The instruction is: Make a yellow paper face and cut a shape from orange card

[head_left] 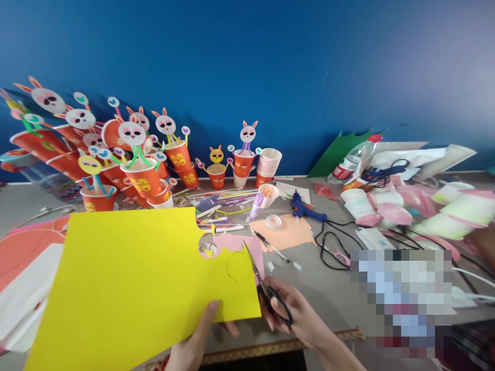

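Note:
A large sheet of yellow paper (131, 278) is held up over the front of the table. My left hand (199, 335) pinches its lower edge, thumb on top and fingers beneath. A pencilled circle (240, 266) is drawn near the sheet's right end, and a round notch is cut out of the upper edge. My right hand (292, 309) grips black-handled scissors (265, 288) by the loops. The blades point up and away along the sheet's right edge, beside the circle. Pink paper (232, 240) lies partly hidden under the sheet.
Red paper cups (141, 180) with rabbit figures crowd the back left. A blue glue gun (305, 206) with a black cable lies right of centre, beside orange paper (290, 232). Pens, strips and a glue stick (255, 206) are scattered mid-table. A bottle (350, 162) and pink-white cups stand right.

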`<state>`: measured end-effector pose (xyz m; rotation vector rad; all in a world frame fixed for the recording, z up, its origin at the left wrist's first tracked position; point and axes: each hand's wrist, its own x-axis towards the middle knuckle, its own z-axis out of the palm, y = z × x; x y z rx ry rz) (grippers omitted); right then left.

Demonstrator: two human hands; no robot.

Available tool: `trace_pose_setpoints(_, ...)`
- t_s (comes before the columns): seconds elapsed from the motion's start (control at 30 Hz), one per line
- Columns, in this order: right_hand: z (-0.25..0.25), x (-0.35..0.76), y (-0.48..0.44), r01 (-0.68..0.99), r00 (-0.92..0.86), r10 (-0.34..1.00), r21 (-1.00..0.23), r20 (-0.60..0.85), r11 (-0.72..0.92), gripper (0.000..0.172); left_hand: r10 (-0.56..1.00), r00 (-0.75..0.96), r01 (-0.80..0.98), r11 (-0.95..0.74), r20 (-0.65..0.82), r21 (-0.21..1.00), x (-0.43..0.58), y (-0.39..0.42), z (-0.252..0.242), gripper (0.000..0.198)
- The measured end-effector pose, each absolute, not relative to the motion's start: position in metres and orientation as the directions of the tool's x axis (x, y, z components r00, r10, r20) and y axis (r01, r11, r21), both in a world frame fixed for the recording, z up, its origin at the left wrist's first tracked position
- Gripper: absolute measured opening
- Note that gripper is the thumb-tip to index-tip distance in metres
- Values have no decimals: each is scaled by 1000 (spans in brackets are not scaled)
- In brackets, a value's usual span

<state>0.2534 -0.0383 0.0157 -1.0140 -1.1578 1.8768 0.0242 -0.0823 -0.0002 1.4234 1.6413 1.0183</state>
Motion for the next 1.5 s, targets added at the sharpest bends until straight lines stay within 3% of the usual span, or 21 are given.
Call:
trace_pose_setpoints(0.23, 11, 257, -42, -127, -407, 871, -927, -276, -353, 59, 999, -26, 365, 49, -42, 930, 34, -77, 21, 59)
trace_pose_setpoints(0.77, 14, 265, -47, -47, -416, 864, -942, -284, -332, 58, 997, 67, 444, -71, 46, 893, 18, -76, 23, 51)
trace_pose_setpoints(1.2, 3, 265, -54, -97, -393, 875, -933, -284, -346, 59, 952, 300, 345, -165, 58, 924, 6, -60, 39, 59)
trace_pose_setpoints(1.5, 7, 273, -52, -36, -411, 871, -950, -268, -310, 61, 903, 430, 208, -86, -12, 974, 4, -45, 54, 59)
